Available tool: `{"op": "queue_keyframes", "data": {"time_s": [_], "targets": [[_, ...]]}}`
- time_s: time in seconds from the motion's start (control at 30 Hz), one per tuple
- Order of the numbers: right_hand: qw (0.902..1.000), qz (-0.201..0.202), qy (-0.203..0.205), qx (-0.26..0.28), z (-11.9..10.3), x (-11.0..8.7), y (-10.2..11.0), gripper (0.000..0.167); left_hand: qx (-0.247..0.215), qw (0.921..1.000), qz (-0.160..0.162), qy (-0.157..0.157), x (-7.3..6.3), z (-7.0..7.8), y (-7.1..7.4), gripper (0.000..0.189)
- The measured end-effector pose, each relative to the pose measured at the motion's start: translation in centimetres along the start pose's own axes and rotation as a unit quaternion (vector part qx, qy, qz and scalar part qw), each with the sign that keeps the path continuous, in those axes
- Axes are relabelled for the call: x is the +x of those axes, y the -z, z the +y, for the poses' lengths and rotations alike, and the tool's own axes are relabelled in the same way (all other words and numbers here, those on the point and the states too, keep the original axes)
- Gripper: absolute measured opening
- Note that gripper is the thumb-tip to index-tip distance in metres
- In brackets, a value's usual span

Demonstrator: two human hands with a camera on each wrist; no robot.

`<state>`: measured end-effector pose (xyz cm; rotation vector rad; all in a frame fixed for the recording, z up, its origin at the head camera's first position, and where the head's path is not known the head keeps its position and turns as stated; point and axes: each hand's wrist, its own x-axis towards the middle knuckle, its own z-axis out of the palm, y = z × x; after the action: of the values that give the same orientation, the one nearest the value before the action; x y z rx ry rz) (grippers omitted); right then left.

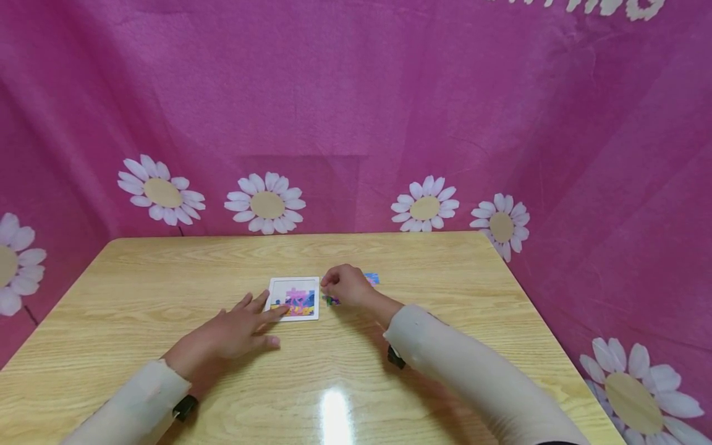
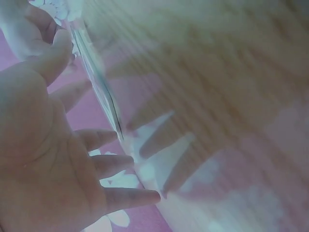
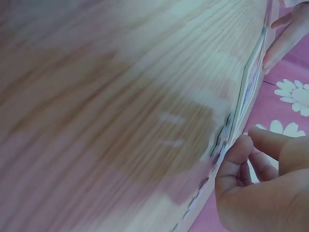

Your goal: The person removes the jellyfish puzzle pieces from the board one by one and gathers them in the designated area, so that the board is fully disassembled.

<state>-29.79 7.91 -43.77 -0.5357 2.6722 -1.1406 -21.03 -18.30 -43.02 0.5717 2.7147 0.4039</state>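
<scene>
A white-framed jigsaw tray (image 1: 295, 279) lies on the table, its lower right part filled with pink, blue and yellow pieces and its upper left bare white. My left hand (image 1: 239, 330) is spread out at the tray's left side, fingers straight, with one fingertip over the assembled pieces. Just beyond the tray's right edge is my right hand (image 1: 347, 285), its fingers curled and its thumb and index tips close together. Whether a small piece sits between those tips I cannot tell. Loose dark, colourful puzzle pieces (image 1: 332, 301) lie below that hand, partly covered by it.
More blue and pink loose pieces (image 1: 371, 279) show behind the right wrist. The wooden table (image 1: 434, 259) ends at a pink cloth backdrop (image 1: 356, 111) with white daisies. Light glares off the table's near middle.
</scene>
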Motion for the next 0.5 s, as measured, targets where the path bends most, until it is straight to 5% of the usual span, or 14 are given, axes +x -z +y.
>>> {"op": "queue_keyframes", "data": {"time_s": [0.5], "targets": [[0.9997, -0.009, 0.011, 0.020, -2.1, 1.6, -2.8, 0.005, 0.005, 0.9994, -0.010, -0.032, 0.1, 1.4, -0.2, 0.076]]}}
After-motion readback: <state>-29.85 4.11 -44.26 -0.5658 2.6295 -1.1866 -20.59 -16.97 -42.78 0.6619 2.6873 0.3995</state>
